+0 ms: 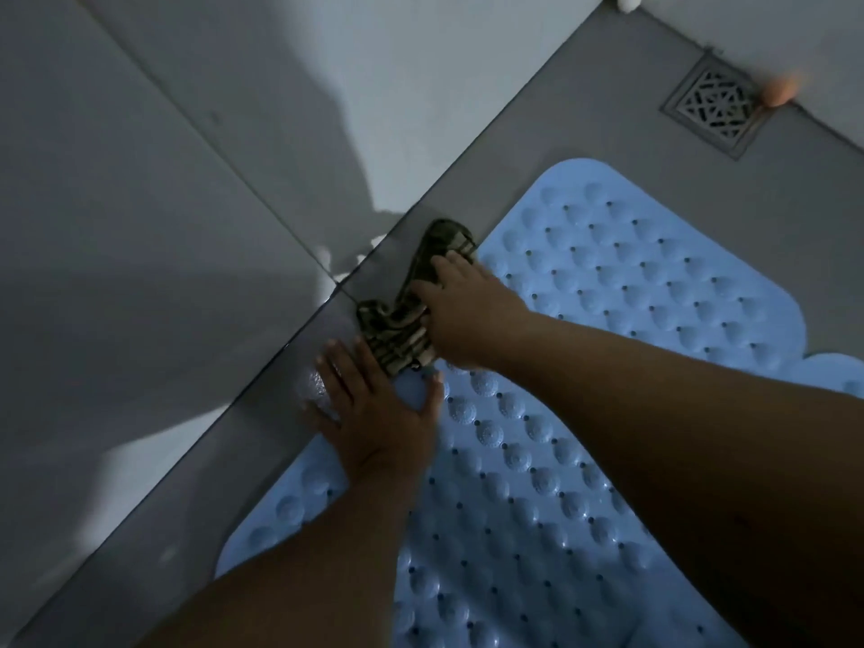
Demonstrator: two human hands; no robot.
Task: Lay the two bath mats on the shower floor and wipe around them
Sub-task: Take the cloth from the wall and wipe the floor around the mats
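Two light blue bubbled bath mats lie flat on the grey shower floor [584, 109]. The far mat [654, 273] reaches toward the drain. The near mat [514, 507] runs under my arms. A dark striped cloth [397, 329] lies bunched on the floor strip between the mats and the wall. My right hand [463, 311] presses down on the cloth, fingers over it. Spread flat, my left hand [374, 413] rests on the near mat's corner and the floor beside it, just touching the cloth's lower end.
A tiled wall [163, 226] rises along the left, meeting the floor in a diagonal line. A square metal drain grate [715, 105] sits at the top right, with a small orange object [778, 91] beside it. A white object [629, 0] shows at the top edge.
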